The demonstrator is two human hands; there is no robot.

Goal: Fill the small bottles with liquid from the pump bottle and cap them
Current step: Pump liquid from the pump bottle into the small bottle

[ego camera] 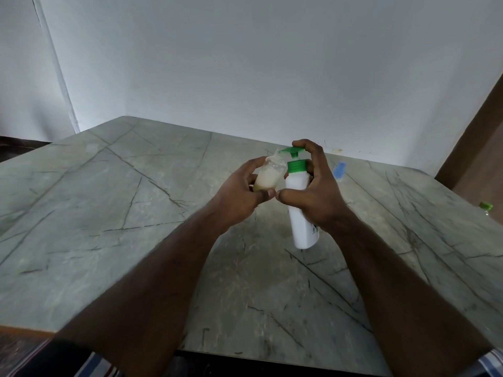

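Head view: at frame centre, above the worktop (114, 240), a white pump bottle (300, 213) is gripped by the right hand (313, 194), one finger laid on its green pump head (292, 151). A small bottle (268, 176), partly filled, is held tilted by the left hand (239, 197), mouth under the spout, presumably to catch liquid. Farther right, a blue cap (339, 171) is seen.

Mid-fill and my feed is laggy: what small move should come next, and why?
Probably press the green pump head again. The left hand holds the small bottle tilted with its mouth at the nozzle, only partly filled, and the right hand holds the pump bottle, a finger on top.
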